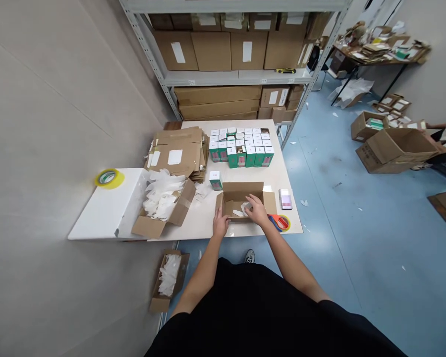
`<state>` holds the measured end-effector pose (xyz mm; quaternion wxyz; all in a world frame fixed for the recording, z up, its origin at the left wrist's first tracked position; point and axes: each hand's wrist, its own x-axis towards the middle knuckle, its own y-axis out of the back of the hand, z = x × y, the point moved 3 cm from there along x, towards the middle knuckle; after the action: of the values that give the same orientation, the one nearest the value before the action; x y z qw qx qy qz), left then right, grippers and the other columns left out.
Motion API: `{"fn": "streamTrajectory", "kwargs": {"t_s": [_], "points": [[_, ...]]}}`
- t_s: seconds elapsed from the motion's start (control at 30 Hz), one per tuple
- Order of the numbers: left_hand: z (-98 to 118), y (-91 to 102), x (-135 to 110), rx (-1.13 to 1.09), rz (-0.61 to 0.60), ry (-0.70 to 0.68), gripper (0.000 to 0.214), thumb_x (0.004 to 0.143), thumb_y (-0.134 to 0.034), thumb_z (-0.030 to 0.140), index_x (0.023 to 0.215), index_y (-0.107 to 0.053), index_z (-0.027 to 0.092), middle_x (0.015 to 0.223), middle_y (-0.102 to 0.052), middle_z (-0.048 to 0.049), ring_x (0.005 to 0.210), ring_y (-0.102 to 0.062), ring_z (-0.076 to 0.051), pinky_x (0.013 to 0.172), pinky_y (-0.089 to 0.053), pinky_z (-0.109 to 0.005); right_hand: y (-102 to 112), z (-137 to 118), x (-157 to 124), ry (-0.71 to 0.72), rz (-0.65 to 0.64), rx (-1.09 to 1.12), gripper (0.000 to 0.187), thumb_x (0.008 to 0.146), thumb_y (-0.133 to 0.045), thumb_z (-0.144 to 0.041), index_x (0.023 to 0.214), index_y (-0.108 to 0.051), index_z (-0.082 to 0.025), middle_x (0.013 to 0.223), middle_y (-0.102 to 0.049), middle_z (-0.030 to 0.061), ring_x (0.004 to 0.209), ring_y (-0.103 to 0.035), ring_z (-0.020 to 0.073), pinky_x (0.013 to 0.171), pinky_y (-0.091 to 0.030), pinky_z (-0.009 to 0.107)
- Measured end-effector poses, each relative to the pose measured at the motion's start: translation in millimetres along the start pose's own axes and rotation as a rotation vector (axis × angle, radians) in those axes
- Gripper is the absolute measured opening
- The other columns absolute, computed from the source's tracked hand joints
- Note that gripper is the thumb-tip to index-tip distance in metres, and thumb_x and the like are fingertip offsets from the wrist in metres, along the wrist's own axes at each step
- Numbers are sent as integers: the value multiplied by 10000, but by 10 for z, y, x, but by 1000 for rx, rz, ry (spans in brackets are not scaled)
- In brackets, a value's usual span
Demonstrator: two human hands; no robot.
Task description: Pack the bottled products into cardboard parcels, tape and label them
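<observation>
An open cardboard box (242,187) stands near the front edge of the table, its flaps folded outward. My left hand (220,224) grips its near left corner, the fingers against the side wall. Over the box's opening, my right hand (257,210) is closed with bent fingers on a crumpled piece of white paper (245,207). More white paper lies on the box floor. Just behind the box's left corner stands a single small white and green box (215,180). A tape dispenser (280,222) with an orange-red and blue body lies right of my right hand.
Rows of white and green boxes (241,144) fill the table's back. Flattened cardboard (182,144) and a carton of white paper (178,210) are on the left. Yellow tape (109,178) lies on a white block. A small stack of cards (285,199) sits right. Shelving (238,77) stands behind.
</observation>
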<state>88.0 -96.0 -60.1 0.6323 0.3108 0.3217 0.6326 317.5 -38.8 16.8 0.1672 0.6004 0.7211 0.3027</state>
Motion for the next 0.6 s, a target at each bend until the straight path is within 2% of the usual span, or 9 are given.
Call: {"fn": "streamTrajectory", "kwargs": {"t_s": [0.1,0.23,0.33,0.47,0.6], "points": [[18,-18,16,54,-10,61,272,825,-754,168,1092,-785,212,1764,-245,-64,1589,-306,-395,1252,-392,-552,8,32,71,-61,36,90,556,927,-623,-329,1471,-636,-217,1603,-526,128,1490,-478,305,1267,-366,503],[18,62,8,57,-13,31,542,762,-794,197,1298,-718,211,1737,-305,-109,1584,-301,-411,1277,-335,-575,-55,-2,200,-122,56,211,543,956,-585,-382,1475,-631,-229,1610,-524,114,1512,-463,290,1284,-333,497],[-24,222,139,-8,54,-4,506,850,-713,262,1352,-684,206,1686,-400,-126,1580,-323,-371,1298,-300,-557,-150,-112,348,-127,53,303,537,970,-575,-434,1471,-637,-253,1591,-553,88,1507,-475,271,1293,-318,478],[-178,538,596,-132,172,49,485,978,-540,294,1445,-613,186,1640,-468,-142,1553,-384,-314,1300,-309,-528,-337,-326,649,-184,41,429,560,972,-577,-509,1473,-641,-267,1591,-559,62,1514,-469,261,1301,-303,461],[-369,820,1219,-217,179,90,513,1017,-466,297,1506,-559,171,1615,-502,-151,1546,-406,-294,1304,-302,-514,-593,-517,1094,-275,37,577,630,948,-596,-587,1488,-629,-265,1604,-545,50,1536,-440,263,1311,-277,450]]}}
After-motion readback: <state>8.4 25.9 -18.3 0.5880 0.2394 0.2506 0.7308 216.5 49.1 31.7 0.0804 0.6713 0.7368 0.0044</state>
